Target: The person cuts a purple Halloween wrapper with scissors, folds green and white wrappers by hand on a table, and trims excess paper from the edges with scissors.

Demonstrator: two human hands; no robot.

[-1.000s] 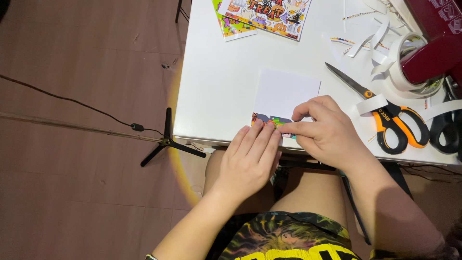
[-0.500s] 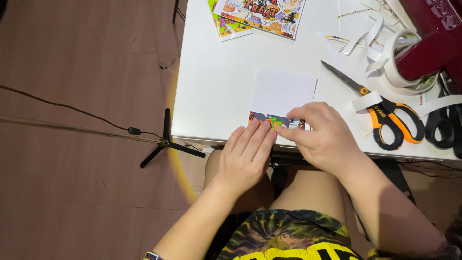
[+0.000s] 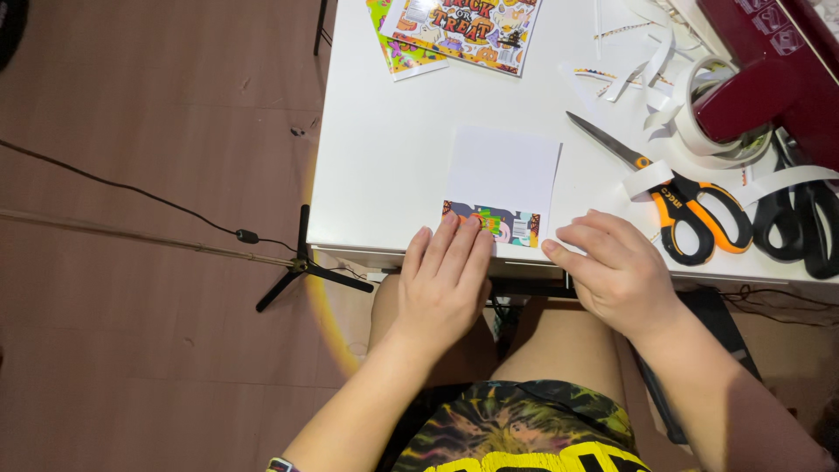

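Note:
A white sheet of paper (image 3: 504, 170) lies on the white table (image 3: 393, 157), its near edge folded up into a colourful printed strip (image 3: 491, 223). My left hand (image 3: 444, 280) lies flat at the table's front edge, fingertips pressing on that folded strip. My right hand (image 3: 616, 267) rests just right of the sheet, fingers curled and apart, holding nothing. Its fingertips sit near the paper's right corner.
Orange-handled scissors (image 3: 677, 197) and black scissors (image 3: 808, 218) lie to the right, beside a tape roll (image 3: 708, 131) on a dark red dispenser (image 3: 773, 61). Paper strips (image 3: 642, 70) and colourful printed sheets (image 3: 463, 31) are at the back. A tripod foot and cable (image 3: 262, 253) stand on the floor at left.
My right hand has come off the folded colourful strip and slid right, clear of the sheet. My left hand has stayed pressing on the fold.

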